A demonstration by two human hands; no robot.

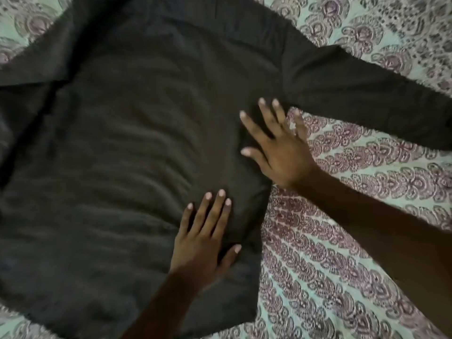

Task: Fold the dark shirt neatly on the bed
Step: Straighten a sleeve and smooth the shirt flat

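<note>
The dark shirt (pixel 127 148) lies spread flat on the bed and fills most of the view, its cloth rippled with soft wrinkles. One long sleeve (pixel 367 99) stretches out to the right. My left hand (pixel 205 236) rests flat on the shirt's body near its right side edge, fingers apart. My right hand (pixel 276 148) lies flat with spread fingers across that same edge just below the armpit, partly on the shirt and partly on the bedsheet. Neither hand grips any cloth.
The bedsheet (pixel 342 253) is pale green with purple paisley print and shows at the right, along the top corners and at the bottom left. The shirt's left part runs out of the view.
</note>
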